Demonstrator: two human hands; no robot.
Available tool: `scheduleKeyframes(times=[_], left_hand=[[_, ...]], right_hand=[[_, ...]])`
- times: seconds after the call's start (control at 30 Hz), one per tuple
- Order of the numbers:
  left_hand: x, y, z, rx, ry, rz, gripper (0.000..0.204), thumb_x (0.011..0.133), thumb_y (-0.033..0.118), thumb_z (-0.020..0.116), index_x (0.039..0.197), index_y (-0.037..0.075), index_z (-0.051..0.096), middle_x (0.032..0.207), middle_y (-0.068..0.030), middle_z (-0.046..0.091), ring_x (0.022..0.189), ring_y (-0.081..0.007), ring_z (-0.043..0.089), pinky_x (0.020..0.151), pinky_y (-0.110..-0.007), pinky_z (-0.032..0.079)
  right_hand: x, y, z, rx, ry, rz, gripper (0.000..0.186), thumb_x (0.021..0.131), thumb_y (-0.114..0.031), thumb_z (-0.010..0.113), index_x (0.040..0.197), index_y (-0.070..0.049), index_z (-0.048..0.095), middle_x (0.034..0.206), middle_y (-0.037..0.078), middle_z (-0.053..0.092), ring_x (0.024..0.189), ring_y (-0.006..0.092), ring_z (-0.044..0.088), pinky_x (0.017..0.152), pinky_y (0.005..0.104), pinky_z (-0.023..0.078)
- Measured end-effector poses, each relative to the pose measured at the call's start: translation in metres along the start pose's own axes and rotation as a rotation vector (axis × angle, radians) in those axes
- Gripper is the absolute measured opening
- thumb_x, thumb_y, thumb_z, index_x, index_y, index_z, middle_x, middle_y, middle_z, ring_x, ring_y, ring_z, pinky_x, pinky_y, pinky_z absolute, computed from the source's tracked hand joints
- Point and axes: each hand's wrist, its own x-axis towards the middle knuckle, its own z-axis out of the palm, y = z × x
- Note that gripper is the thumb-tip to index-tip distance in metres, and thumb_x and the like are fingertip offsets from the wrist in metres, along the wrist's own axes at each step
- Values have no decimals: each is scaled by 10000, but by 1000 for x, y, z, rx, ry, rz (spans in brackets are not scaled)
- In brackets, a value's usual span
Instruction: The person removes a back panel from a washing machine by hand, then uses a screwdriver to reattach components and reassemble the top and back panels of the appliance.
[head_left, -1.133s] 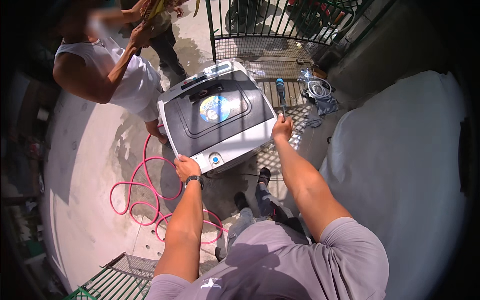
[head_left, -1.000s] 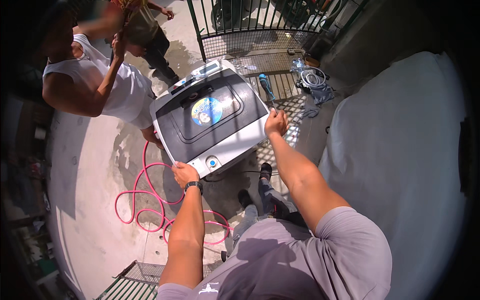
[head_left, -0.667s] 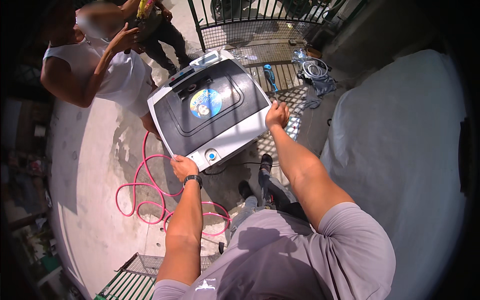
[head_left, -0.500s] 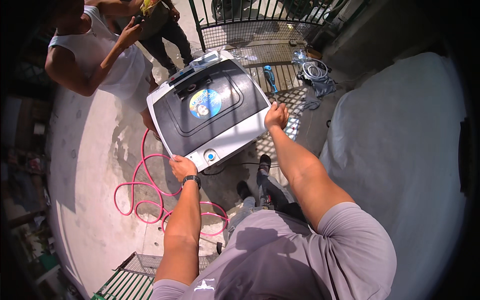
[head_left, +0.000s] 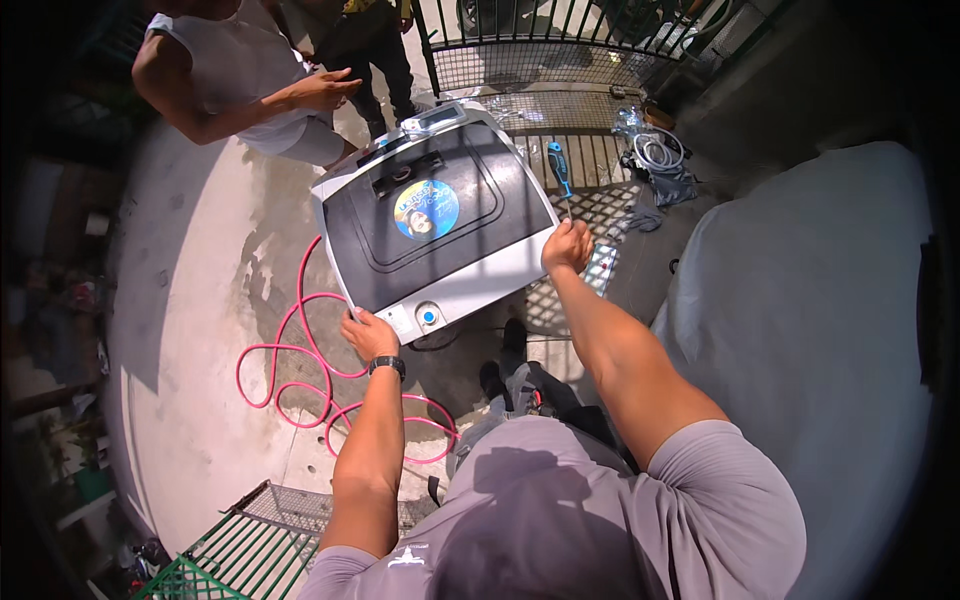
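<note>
A white top-loading washing machine [head_left: 440,215] with a dark lid and a round sticker stands on the concrete in front of me. My left hand [head_left: 368,330] grips its near left corner, by the control panel. My right hand [head_left: 568,245] grips the near right corner. A blue-handled screwdriver [head_left: 558,172] lies on the floor grate just beyond my right hand.
A pink hose [head_left: 305,375] loops on the concrete at the left. Two other people [head_left: 250,75] stand behind the machine. A metal gate [head_left: 560,40] closes the back, with coiled cables [head_left: 655,155] beside it. A large grey covered shape [head_left: 810,330] fills the right. A green grate [head_left: 225,550] lies near left.
The view has drifted, so the machine sits slightly higher and left. Both my hands stay on its near corners. The person in white has shifted and lowered an arm.
</note>
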Motion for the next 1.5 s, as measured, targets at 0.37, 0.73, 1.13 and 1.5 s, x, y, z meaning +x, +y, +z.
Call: scheduleKeyframes(times=[0.37,0.73,1.13,1.5], left_hand=[[17,102,11,-112,-107,699,196,870,160,587,1027,94,686,1111,-102,580,1083,-327,533,956,-485,381],[37,61,0,-118,-250,597,166,881,85,581,1006,19,666,1073,-179,589,1011,-366,588,907,-434,469],[161,103,37,-63,-375,991,201,865,79,594,1051,47,662,1033,-152,611,1016,-360,557,900,-449,451],[221,266,199,-364,-559,1418,348,825,75,667,1172,89,644,1070,-136,630,1007,-379,587,912,-473,475]], right_hand=[[-1,8,-6,-7,-11,-52,296,1008,-345,447,1054,-65,535,1158,145,563,1139,359,515,960,501,408],[-1,8,-9,27,21,-70,295,1010,-343,444,1043,-68,546,1134,141,569,1124,357,521,957,494,415],[-21,7,2,-54,340,2,278,1009,-301,470,1058,-50,578,1144,152,569,1139,368,502,961,515,389],[-33,0,-2,-208,460,-39,257,1012,-260,463,1052,-50,605,1094,170,582,1073,390,536,942,501,415]])
